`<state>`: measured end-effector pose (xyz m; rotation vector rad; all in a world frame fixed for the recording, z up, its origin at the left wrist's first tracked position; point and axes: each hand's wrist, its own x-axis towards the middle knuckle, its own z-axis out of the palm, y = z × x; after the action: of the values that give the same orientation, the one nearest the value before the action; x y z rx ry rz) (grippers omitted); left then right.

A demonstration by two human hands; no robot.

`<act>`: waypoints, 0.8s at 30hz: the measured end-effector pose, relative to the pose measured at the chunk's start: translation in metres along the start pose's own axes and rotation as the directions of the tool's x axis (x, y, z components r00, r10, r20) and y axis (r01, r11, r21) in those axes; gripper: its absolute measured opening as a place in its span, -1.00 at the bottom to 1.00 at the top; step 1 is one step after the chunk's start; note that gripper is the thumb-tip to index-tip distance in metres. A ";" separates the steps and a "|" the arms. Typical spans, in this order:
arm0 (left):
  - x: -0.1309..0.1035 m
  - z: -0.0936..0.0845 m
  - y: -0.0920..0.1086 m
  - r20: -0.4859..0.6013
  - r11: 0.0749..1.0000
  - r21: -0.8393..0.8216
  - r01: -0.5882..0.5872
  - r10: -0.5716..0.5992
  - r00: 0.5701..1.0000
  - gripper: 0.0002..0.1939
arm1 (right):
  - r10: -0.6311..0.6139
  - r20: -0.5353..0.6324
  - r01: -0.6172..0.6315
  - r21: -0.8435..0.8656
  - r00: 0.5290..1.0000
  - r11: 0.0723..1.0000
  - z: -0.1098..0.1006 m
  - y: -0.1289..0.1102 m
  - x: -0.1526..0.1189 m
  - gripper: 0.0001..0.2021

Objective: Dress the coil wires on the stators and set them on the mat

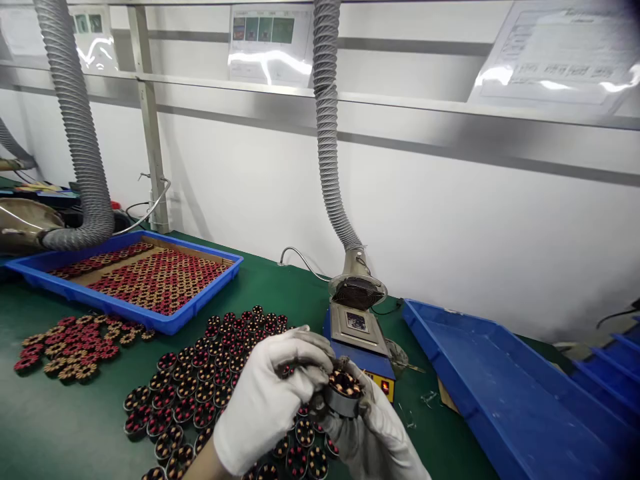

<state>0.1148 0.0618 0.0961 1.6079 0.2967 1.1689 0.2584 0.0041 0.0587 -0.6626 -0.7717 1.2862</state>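
My right hand (pixel 383 423), in a white glove with dark-stained fingers, holds a motor stator (pixel 345 393) from its right side and below. The stator is a grey metal ring with copper coils inside, its open face turned up. My left hand (pixel 275 390), gloved the same way, is closed with its fingertips at the ring's left edge. Something dark and reddish shows in a gap between its fingers; I cannot make out whether it is held. Under and left of the hands, many ringed stators (pixel 205 393) with red and copper coils stand on the green table (pixel 40 427).
Behind the hands sits a blue solder pot (pixel 357 353) under a fume hose (pixel 327 120). A blue tray (pixel 170 323) of bare coil cores stands at left, with loose coil cores (pixel 75 350) before it. Another blue tray (pixel 515 393) lies at right.
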 end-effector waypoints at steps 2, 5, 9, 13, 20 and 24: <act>-0.001 -0.003 0.001 -0.099 1.000 -0.017 -0.007 0.006 0.995 -0.80 | -0.041 0.004 0.041 -0.031 0.999 0.999 -0.004 0.001 0.000 -0.61; 0.000 -0.005 0.001 -0.205 0.993 -0.115 0.037 -0.060 0.977 -0.84 | -0.092 -0.023 0.090 -0.063 0.996 0.994 -0.005 0.000 -0.005 -0.61; 0.004 0.000 0.003 0.051 0.958 -0.059 0.281 -0.278 0.959 -0.81 | -0.114 -0.026 0.112 -0.082 0.993 0.990 -0.001 -0.004 -0.009 -0.61; 0.003 0.007 0.002 0.063 0.995 0.090 -0.048 0.042 0.997 -0.81 | -0.214 -0.128 0.191 -0.172 0.968 0.966 0.000 -0.003 -0.008 -0.62; -0.001 0.006 -0.006 0.006 0.779 0.461 -0.425 0.476 0.879 -0.81 | -0.365 -0.326 0.285 -0.268 0.872 0.920 0.026 0.002 -0.014 -0.60; -0.003 0.010 -0.011 -0.091 0.859 0.335 -0.387 0.439 0.894 -0.83 | -0.426 -0.387 0.326 -0.298 0.818 0.897 0.035 0.003 -0.019 -0.62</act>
<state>0.1250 0.0575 0.0857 1.9139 0.2534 1.6583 0.2264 -0.0137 0.0739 -0.8920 -0.6258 0.6481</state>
